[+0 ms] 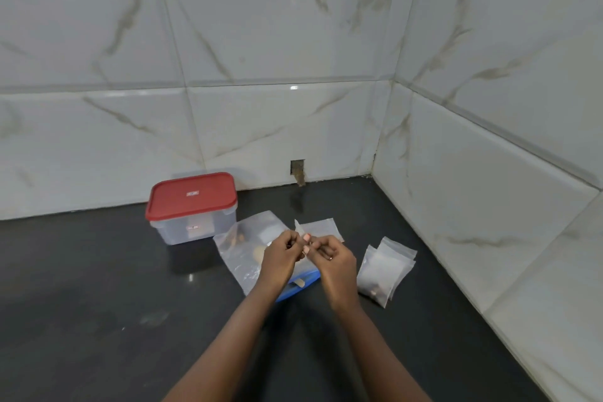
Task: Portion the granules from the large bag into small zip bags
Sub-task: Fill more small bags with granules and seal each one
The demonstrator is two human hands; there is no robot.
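Two grips meet over the middle of the counter [98,287], and it's fingertip work out there. The left grip [280,254] and the right grip [332,258] come together knuckle to knuckle. Each pinches the same small zip bag [298,227], whose pale top corner pokes up just beyond the fingers. The rest of that bag is hidden behind the hands, so I can't tell whether its mouth is parted or sealed.

Directly beneath them lies the large bag [241,248], clear plastic, flat on the counter. Its blue zip strip [301,282] points toward the near edge, and some brown bits show through near its far end.

Just past the hands, toward the back edge, another small empty bag [321,228] lies flat. Over by the right edge, a little stack of small bags [385,268] sits apart from the large bag. A trace of brown shows at the bottom of the front one.

Back left of the action, close to the back edge, stands a clear plastic container [192,228]. Its red lid [192,194] is on.
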